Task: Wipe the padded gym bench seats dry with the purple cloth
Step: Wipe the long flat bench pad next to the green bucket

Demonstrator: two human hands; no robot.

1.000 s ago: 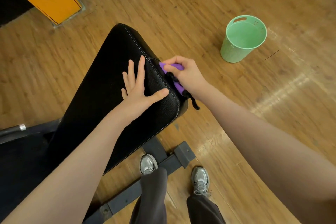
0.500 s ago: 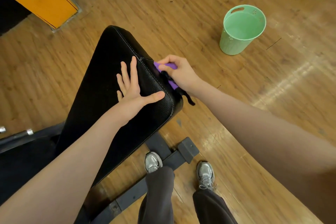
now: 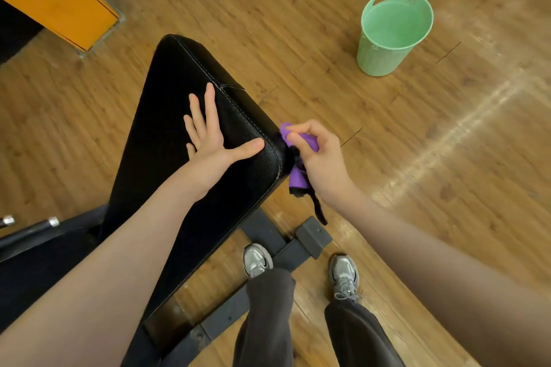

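Observation:
A black padded bench seat (image 3: 176, 92) with white stitching slants across the middle of the view. My left hand (image 3: 208, 140) lies flat on its top near the right corner, fingers straight and spread. My right hand (image 3: 319, 158) grips the purple cloth (image 3: 298, 180), bunched, with a black trim hanging down. The cloth is pressed against the seat's right side edge, close to the near corner.
A green plastic bucket (image 3: 390, 36) stands on the wooden floor at the upper right. An orange cabinet (image 3: 56, 0) fills the upper left. The bench's dark metal base (image 3: 313, 237) lies by my shoes (image 3: 258, 259). A chrome-tipped bar (image 3: 29, 226) sits at the left.
My right hand has slid the purple cloth along the seat's side edge toward me, down to the near corner. My left hand stays flat on the seat.

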